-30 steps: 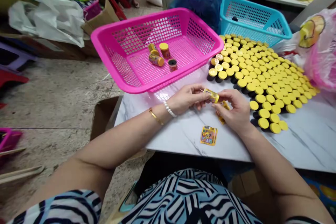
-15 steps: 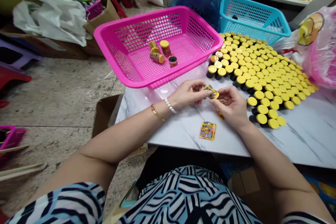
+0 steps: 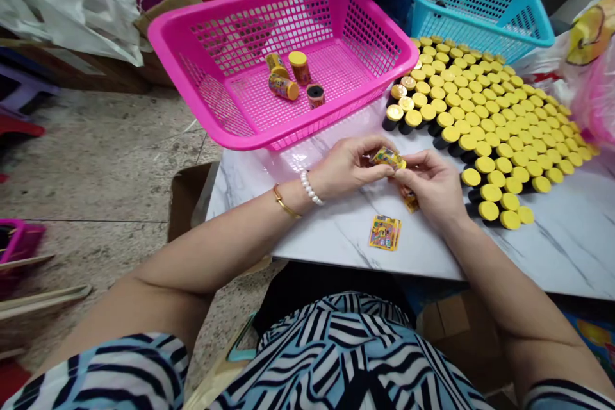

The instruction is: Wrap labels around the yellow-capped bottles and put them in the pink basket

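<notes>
Over the table, my left hand [image 3: 362,163] is closed, thumb and fingers pinching a small yellow printed label [image 3: 387,157]. My right hand [image 3: 430,182] is closed too and grips the same label at its right end. Below the right fingers pokes another orange-yellow printed piece [image 3: 409,197], partly hidden by that hand. A small stack of square yellow printed labels [image 3: 384,232] lies on the table just in front of my hands. To the right, many black tubs with yellow lids [image 3: 485,109] stand packed together.
A pink basket [image 3: 283,134] behind my hands holds several labelled tubs [image 3: 300,68], one with a black top. At the back right is a blue basket [image 3: 475,25]. The marbled table [image 3: 331,237] ends close to my body; a cardboard box [image 3: 189,202] sits off its left edge.
The camera view has tilted down and shifted slightly. Between my hands the label has turned flatter, and more of the printed piece under my right hand shows.
</notes>
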Tool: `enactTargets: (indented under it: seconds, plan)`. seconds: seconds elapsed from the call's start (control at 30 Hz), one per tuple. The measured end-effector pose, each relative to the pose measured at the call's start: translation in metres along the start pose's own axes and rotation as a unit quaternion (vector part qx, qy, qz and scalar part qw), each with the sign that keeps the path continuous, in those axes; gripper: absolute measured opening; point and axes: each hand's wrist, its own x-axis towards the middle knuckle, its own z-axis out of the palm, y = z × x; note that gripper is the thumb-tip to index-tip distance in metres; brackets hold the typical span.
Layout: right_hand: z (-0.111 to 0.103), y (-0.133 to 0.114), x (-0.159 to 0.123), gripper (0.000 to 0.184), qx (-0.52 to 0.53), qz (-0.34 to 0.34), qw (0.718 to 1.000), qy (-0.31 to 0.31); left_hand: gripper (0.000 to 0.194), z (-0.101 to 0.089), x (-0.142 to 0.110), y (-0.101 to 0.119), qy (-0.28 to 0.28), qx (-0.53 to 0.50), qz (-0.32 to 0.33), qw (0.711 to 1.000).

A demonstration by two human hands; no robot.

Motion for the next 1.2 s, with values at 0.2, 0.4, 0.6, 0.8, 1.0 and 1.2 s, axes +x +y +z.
enactTargets:
  seconds: [0.2, 0.4, 0.6, 0.8, 1.0, 1.2]
  plan:
    - [-0.003, -0.001, 0.005, 0.041, 0.091, 0.069, 0.993, -0.038, 0.041, 0.003, -0.002, 0.006, -0.001, -0.037, 0.033, 0.999]
    - [-0.004, -0.001, 0.005, 0.042, 0.061, 0.043, 0.997, -0.016, 0.038, 0.004, 0.001, 0.001, 0.018, -0.125, -0.081, 0.989]
    - [-0.001, -0.006, 0.008, 0.053, 0.045, 0.009, 0.994, -0.094, 0.043, 0.001, 0.001, 0.002, -0.081, -0.195, -0.176, 0.961]
    - [0.004, -0.008, 0.003, 0.031, 0.022, -0.125, 0.99, -0.061, 0.055, -0.001, 0.001, 0.009, -0.117, -0.237, -0.198, 0.944]
    - [0.021, -0.01, -0.007, 0.028, -0.076, -0.237, 0.968, 0.025, 0.044, -0.002, -0.009, 0.032, -0.015, -0.11, -0.136, 0.984]
    - [0.021, -0.048, -0.029, 0.015, -0.231, -0.342, 0.91, 0.031, 0.035, 0.005, -0.032, 0.063, 0.077, -0.056, -0.079, 0.992]
